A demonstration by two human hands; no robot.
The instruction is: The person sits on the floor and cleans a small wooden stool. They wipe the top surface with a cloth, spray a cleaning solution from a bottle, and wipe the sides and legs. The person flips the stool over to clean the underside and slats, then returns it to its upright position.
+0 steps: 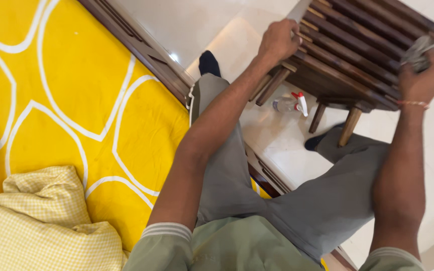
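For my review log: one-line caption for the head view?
Left hand grips dark slatted wooden table; right hand presses grey cloth on it.

Bright, even daylight is filling the frame, saturating the yellow bedsheet (76, 100) at left. A small glare spot is shining on the glossy pale floor (177, 30) at upper centre. Motion blur is smearing the right hand (423, 75) at upper right. Shadows are staying soft beneath the wooden stool (357, 45).
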